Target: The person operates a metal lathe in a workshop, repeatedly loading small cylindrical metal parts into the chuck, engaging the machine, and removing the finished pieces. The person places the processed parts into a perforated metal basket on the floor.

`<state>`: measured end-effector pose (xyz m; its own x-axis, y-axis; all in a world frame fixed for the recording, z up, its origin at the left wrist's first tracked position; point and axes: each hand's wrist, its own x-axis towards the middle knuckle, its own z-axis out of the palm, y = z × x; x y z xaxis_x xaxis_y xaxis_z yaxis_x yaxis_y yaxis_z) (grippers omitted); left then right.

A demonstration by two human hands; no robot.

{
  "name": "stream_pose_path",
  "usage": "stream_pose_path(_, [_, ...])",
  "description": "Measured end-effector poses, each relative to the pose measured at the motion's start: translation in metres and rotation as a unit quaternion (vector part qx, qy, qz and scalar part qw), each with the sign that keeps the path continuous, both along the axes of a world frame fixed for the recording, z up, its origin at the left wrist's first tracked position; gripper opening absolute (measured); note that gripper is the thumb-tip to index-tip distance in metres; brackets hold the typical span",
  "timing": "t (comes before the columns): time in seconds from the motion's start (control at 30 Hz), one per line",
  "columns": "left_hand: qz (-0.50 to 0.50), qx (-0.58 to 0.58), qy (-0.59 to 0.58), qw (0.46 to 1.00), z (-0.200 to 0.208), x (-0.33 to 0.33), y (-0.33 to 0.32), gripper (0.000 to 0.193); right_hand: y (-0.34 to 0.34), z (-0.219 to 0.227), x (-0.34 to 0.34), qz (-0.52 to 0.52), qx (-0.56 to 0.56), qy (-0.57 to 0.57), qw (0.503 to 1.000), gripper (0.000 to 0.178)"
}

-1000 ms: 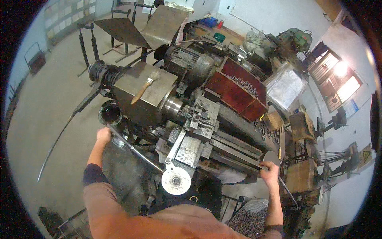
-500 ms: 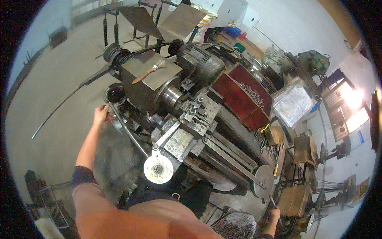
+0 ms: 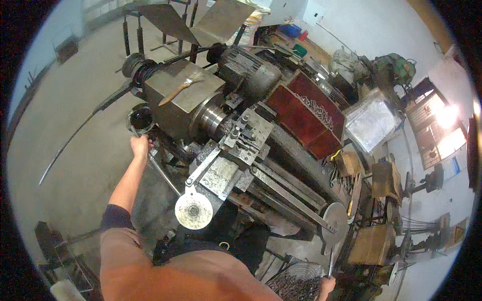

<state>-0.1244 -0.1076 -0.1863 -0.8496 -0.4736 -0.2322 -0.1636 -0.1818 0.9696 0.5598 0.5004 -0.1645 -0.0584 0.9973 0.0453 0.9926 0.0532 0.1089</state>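
Observation:
My left hand [image 3: 141, 145] is closed around a long metal lever [image 3: 164, 173] near its upper end. That lever runs down to a pale round disc [image 3: 194, 210] on the front of a lathe-like machine. Low on the right, my right hand [image 3: 327, 285] is wrapped round a metal handle [image 3: 331, 262] that hangs from a grey disc [image 3: 334, 223]. Between the hands lie the machine's greasy tool block [image 3: 246, 138] and its shiny cylindrical spindle [image 3: 212, 118]. A dark round cup [image 3: 141, 118] stands just beyond my left hand.
A paintbrush [image 3: 179, 92] rests on the headstock cover [image 3: 159, 80]. Behind the slide, a red tray [image 3: 290, 108] holds small metal parts. A motor [image 3: 253, 70] sits at the back, and a wire basket [image 3: 296, 283] of small parts is beside my right hand. A rod [image 3: 73, 140] juts out left.
My left hand has moved right and slightly down along the lever, now wrapped round it. My right hand, on the handle, has swung left and down. The view has shifted slightly.

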Motion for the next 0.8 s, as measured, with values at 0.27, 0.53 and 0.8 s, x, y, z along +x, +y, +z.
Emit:
stream_pose_path(0.27, [0.011,-0.052,-0.004,0.999,0.022,0.009,0.004,0.011,-0.041,0.008,-0.031,-0.002,0.079,0.032,0.996,0.03])
stream_pose_path(0.53, [0.011,-0.062,0.023,0.998,0.031,0.012,0.011,0.01,-0.037,-0.008,-0.018,0.032,0.104,0.049,0.993,0.026])
stream_pose_path(0.8, [-0.006,-0.129,0.009,0.992,0.013,0.003,-0.003,0.013,-0.053,0.013,-0.041,-0.03,0.047,0.052,0.997,0.026])
